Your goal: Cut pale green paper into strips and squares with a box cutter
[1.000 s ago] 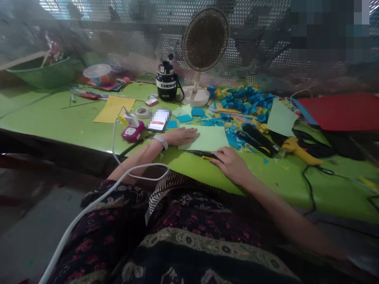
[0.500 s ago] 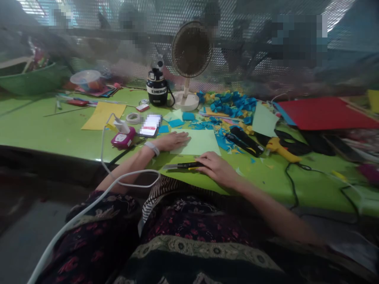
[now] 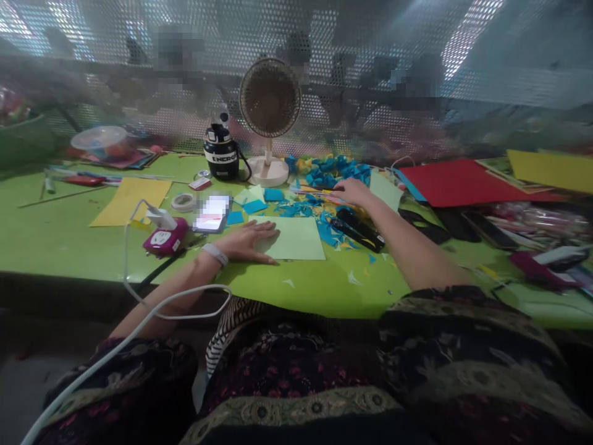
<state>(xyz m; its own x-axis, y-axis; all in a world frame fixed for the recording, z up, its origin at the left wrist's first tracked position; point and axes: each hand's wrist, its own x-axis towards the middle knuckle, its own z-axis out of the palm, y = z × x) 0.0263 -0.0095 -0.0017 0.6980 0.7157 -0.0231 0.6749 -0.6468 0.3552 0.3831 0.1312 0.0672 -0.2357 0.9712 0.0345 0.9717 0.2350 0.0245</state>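
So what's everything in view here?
Rectangular paper sheet: one, pale green, front centre
Long stapler: one, black, right of that sheet
Crumpled paper heap: one, mostly blue, behind stapler
Round desk fan: one, white, back
Stout bottle: one, black, left of fan
Lit smartphone: one, pale screen, before bottle
Round tape roll: one, white, beside smartphone
Boxy plug adapter: one, magenta, left
Flat loose paper: one, yellow, left
Wide basket: one, green, far left
Broad sheet: one, red, right
Glossy tabletop: one, lime green, below
Smaller clutter: uncounted, mixed colours, scattered
Left hand: one, fingers on pale green sheet
Right hand: one, behind stapler
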